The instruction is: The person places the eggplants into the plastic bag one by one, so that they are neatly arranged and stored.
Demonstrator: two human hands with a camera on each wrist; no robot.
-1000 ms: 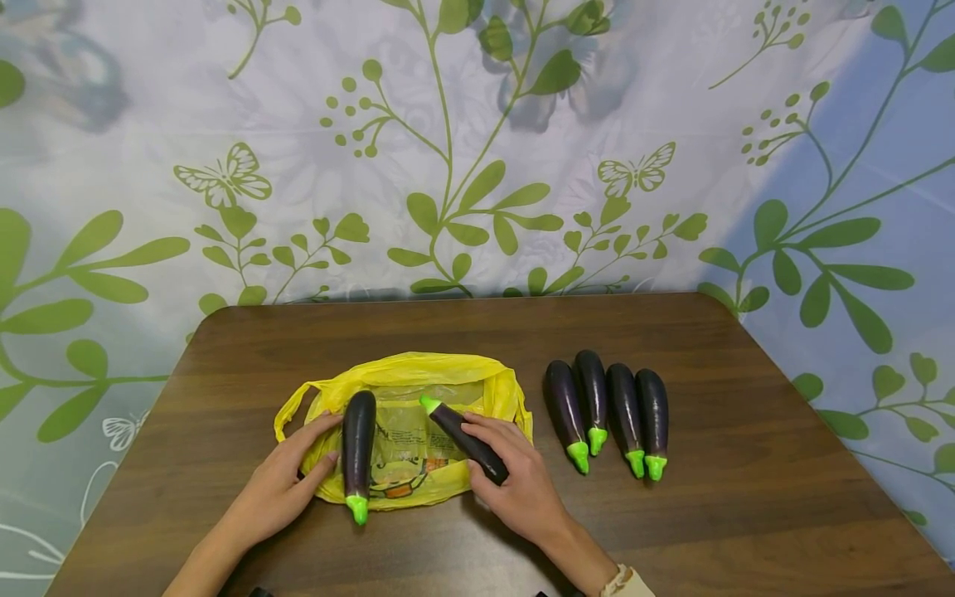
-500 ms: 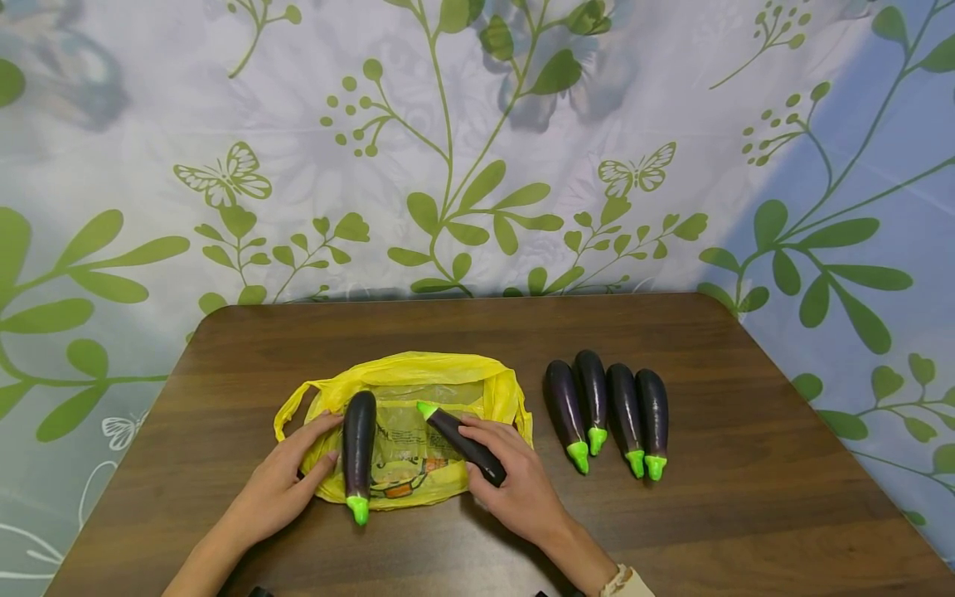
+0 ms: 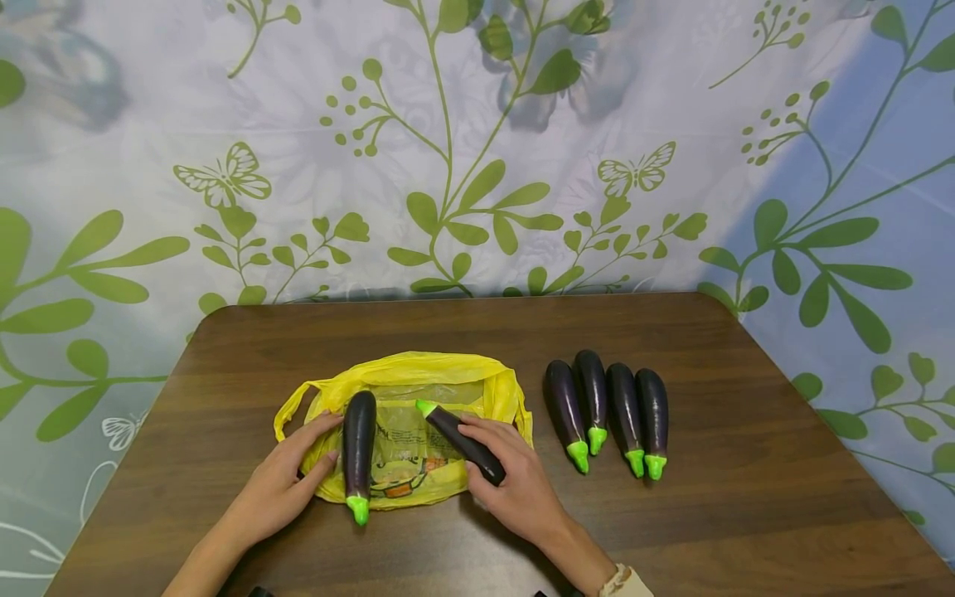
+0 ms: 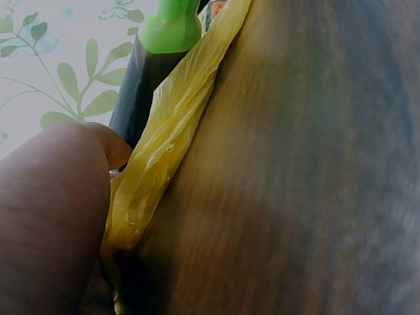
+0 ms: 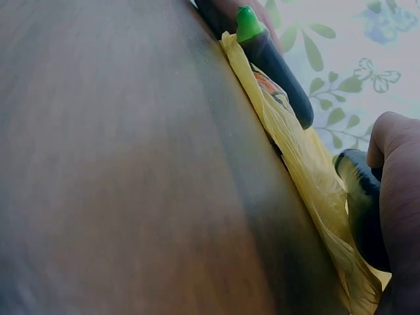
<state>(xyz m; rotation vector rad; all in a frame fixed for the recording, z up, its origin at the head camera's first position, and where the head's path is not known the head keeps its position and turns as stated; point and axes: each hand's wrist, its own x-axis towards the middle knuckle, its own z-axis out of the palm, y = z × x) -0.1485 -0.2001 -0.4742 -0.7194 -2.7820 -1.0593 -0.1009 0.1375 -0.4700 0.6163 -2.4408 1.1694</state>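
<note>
A yellow plastic bag [image 3: 418, 365] lies with its mouth spread on the table. One dark eggplant [image 3: 359, 448] with a bright green stem end lies across its left part, the stem pointing toward the person and past the front rim. At that side my left hand [image 3: 279, 481] rests on the bag's rim, thumb and fingertips beside the eggplant. My right hand [image 3: 515, 477] grips a second eggplant [image 3: 451, 427] over the bag's right part, its green end [image 3: 425, 407] pointing up and left; the palm side is hidden. In the right wrist view the held eggplant [image 5: 364, 197] appears beside the bag's edge.
Several eggplants [image 3: 608, 410] lie side by side to the right of the bag, stems toward the person. The brown wooden table [image 3: 746, 497] extends to a wall covering [image 3: 477, 149] printed with leaves and butterflies. A bag handle loop [image 3: 287, 410] sticks out at the left.
The eggplant in my right hand has shifted slightly left along with the fingers. The left hand, the bag and the other eggplants have stayed where they were.
</note>
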